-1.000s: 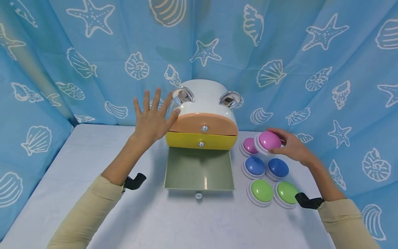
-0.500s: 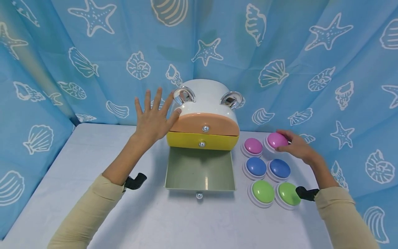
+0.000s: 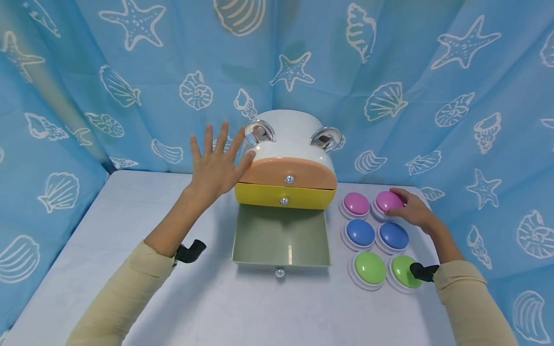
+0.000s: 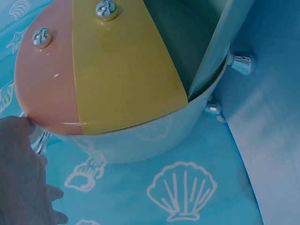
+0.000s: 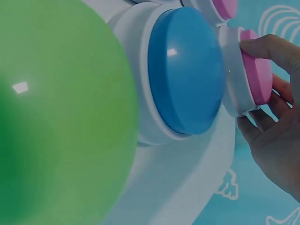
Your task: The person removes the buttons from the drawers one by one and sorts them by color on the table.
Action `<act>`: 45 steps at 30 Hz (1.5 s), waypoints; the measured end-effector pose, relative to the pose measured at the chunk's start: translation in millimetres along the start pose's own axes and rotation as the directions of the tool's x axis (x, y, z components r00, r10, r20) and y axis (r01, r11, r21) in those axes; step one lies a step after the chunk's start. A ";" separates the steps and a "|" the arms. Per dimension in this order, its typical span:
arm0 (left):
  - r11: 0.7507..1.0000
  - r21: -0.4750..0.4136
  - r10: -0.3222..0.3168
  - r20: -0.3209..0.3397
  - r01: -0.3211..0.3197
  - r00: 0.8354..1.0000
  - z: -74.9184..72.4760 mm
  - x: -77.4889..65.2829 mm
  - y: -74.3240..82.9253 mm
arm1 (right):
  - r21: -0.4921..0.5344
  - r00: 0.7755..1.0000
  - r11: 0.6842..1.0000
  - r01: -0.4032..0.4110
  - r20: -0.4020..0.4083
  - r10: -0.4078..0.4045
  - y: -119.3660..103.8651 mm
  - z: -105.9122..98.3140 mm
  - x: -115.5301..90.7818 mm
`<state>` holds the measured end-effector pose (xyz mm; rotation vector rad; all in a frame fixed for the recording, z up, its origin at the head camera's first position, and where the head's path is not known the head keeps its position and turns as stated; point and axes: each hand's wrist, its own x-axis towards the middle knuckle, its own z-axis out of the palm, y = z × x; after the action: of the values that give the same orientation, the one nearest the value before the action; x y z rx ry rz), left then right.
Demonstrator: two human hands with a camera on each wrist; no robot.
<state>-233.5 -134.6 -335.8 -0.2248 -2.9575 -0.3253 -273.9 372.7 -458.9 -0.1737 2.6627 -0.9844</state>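
Note:
My right hand (image 3: 413, 209) grips a pink push button (image 3: 388, 200) with a white base, at the back right of a group of buttons. In the right wrist view the thumb lies on the rim of its pink dome (image 5: 257, 70), with other fingers around the far side. My left hand (image 3: 216, 168) is spread flat, its thumb at the left side of a small white drawer cabinet (image 3: 287, 129). The cabinet has an orange drawer (image 3: 268, 173), a yellow drawer (image 3: 255, 194) and a grey-green bottom drawer (image 3: 277, 240) pulled out, with nothing inside it.
Beside the held button stands another pink button (image 3: 356, 203). Blue buttons (image 3: 361, 232) and green buttons (image 3: 370, 267) sit in rows in front. Two chrome handles (image 3: 325, 138) stick out from the cabinet top. A blue shell-print curtain (image 3: 173, 48) hangs behind the white table (image 3: 216, 307).
My right hand has moved the pink button right and down, from overlapping the other pink button to a place beside it. The left hand keeps its pose by the cabinet.

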 end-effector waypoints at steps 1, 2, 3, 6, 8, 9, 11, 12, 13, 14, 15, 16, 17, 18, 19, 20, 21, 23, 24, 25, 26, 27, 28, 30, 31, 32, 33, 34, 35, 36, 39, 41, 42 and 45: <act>1.000 -0.001 0.001 0.001 -0.001 1.000 -0.2 0.0 0.4 | -0.003 1.000 1.000 -0.006 -0.003 0.006 1.2 1.0 0.8; 1.000 -0.003 0.002 0.002 -0.002 1.000 -0.4 0.0 0.7 | -0.006 1.000 1.000 -0.011 -0.002 0.011 2.4 1.6 1.6; 1.000 -0.005 0.003 0.001 -0.003 1.000 -0.4 -0.1 1.0 | -0.005 1.000 1.000 -0.017 0.001 0.017 3.4 2.5 2.4; 1.000 -0.003 0.003 -0.007 -0.003 1.000 -0.2 -0.6 1.2 | -0.009 0.999 0.999 -0.033 0.016 0.033 4.9 4.9 4.3; 1.000 -0.003 0.003 -0.011 -0.003 1.000 0.0 -0.8 1.2 | -0.012 0.999 0.999 -0.042 0.022 0.043 5.6 6.1 5.3; 1.000 -0.003 0.004 -0.013 -0.004 1.000 0.0 -0.8 1.1 | -0.011 0.999 0.999 -0.045 0.022 0.045 5.9 7.0 5.6; 1.000 -0.003 0.002 -0.011 -0.002 1.000 -0.1 -0.8 1.0 | -0.010 0.999 0.999 -0.043 0.022 0.043 6.3 8.3 5.9; 1.000 -0.004 0.001 -0.008 -0.001 1.000 -0.2 -0.8 1.1 | -0.010 0.999 0.999 -0.040 0.020 0.041 6.8 8.8 6.0; 1.000 -0.007 0.000 -0.007 0.000 1.000 -0.4 -0.7 1.3 | -0.010 0.999 0.999 -0.038 0.018 0.038 7.6 9.3 6.0; 1.000 -0.010 0.000 -0.005 0.000 1.000 -0.5 -0.5 1.5 | -0.009 0.999 0.999 -0.035 0.017 0.035 8.0 9.8 5.8; 1.000 -0.012 0.001 -0.003 -0.001 1.000 -0.7 -0.4 1.7 | -0.007 0.999 0.999 -0.037 0.008 0.037 8.4 10.5 5.6; 1.000 -0.015 0.002 -0.001 -0.002 1.000 -0.7 -0.3 1.9 | -0.008 0.999 0.999 -0.039 0.001 0.039 9.2 11.0 5.1; 1.000 -0.016 0.003 -0.001 -0.003 1.000 -0.6 -0.3 2.0 | -0.006 0.999 0.999 -0.039 0.002 0.039 9.9 11.4 4.7; 1.000 -0.020 0.004 -0.003 -0.004 1.000 -0.5 -0.4 2.0 | -0.006 0.999 0.999 -0.040 0.003 0.040 11.1 11.5 4.5; 1.000 -0.021 0.005 -0.007 -0.006 1.000 -0.4 -0.4 2.0 | -0.001 0.999 0.999 -0.042 0.005 0.042 11.9 11.6 4.4; 1.000 -0.021 0.006 -0.008 -0.006 1.000 -0.3 -0.5 1.8 | 0.004 0.999 0.999 -0.045 0.007 0.045 12.3 11.7 4.2; 1.000 -0.022 0.006 -0.011 -0.007 1.000 -0.2 -0.5 1.6 | 0.006 0.999 0.999 -0.049 0.010 0.049 12.8 11.9 4.5; 1.000 -0.022 0.008 -0.017 -0.008 1.000 0.0 -0.5 1.2 | 0.009 0.998 0.998 -0.055 0.033 0.054 13.1 11.6 4.9; 1.000 -0.024 0.008 -0.018 -0.009 1.000 0.0 -0.5 1.0 | 0.012 0.998 0.998 -0.061 0.034 0.060 12.6 11.7 5.2; 1.000 -0.025 0.008 -0.017 -0.008 1.000 0.0 -0.5 1.0 | 0.016 0.997 0.998 -0.068 0.030 0.067 11.4 12.2 5.2; 1.000 -0.027 0.008 -0.016 -0.008 1.000 -0.1 -0.4 0.9 | 0.016 0.997 0.997 -0.073 0.021 0.072 9.8 12.9 5.1; 1.000 -0.027 0.008 -0.015 -0.008 1.000 -0.2 -0.4 0.9 | 0.015 0.997 0.997 -0.076 0.003 0.076 7.6 13.8 4.8; 1.000 -0.026 0.007 -0.013 -0.007 1.000 -0.3 -0.4 1.0 | 0.013 0.997 0.997 -0.072 -0.025 0.073 5.1 15.1 4.4; 1.000 -0.025 0.005 -0.008 -0.005 1.000 -0.7 -0.4 1.4 | 0.008 0.993 0.998 -0.056 -0.102 0.057 -2.6 18.6 1.8; 1.000 -0.024 0.004 -0.008 -0.004 1.000 -1.0 -0.3 1.6 | 0.002 0.988 0.999 -0.044 -0.146 0.044 -7.2 20.6 0.2; 1.000 -0.024 0.003 -0.007 -0.003 1.000 -1.3 -0.3 1.8 | -0.002 0.982 1.000 -0.026 -0.187 0.026 -12.4 22.7 -1.8; 1.000 -0.022 0.002 -0.006 -0.002 1.000 -1.5 -0.3 2.0 | -0.002 0.975 1.000 -0.007 -0.223 0.007 -18.3 24.9 -4.3; 1.000 -0.023 0.001 -0.006 -0.001 1.000 -1.7 -0.3 2.2 | 0.002 0.967 1.000 0.017 -0.253 -0.016 -24.5 27.3 -7.4; 1.000 -0.022 0.000 -0.007 0.000 1.000 -1.9 -0.3 2.4 | 0.011 0.960 0.999 0.039 -0.278 -0.035 -30.7 29.7 -11.0; 1.000 -0.023 0.000 -0.007 0.000 1.000 -1.9 -0.3 2.5 | 0.023 0.952 0.998 0.063 -0.301 -0.054 -36.9 32.0 -15.0; 1.000 -0.024 0.001 -0.006 -0.001 1.000 -1.6 -0.1 2.9 | 0.051 0.932 0.991 0.125 -0.349 -0.100 -56.4 39.9 -30.2; 1.000 -0.024 0.003 -0.003 -0.003 1.000 -1.3 0.0 2.8 | 0.073 0.918 0.985 0.157 -0.377 -0.119 -69.3 45.9 -42.3; 1.000 -0.024 0.003 -0.003 -0.003 1.000 -1.0 0.1 2.6 | 0.087 0.912 0.981 0.174 -0.389 -0.128 -76.2 49.1 -48.8; 1.000 -0.017 0.000 -0.001 0.000 1.000 -0.7 0.1 1.6 | 0.155 0.895 0.957 0.245 -0.416 -0.162 -96.7 59.9 -69.1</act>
<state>-233.2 -133.2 -334.7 -0.2271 -2.9550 -0.3506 -188.4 277.2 -423.0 -0.2341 2.9217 -1.4983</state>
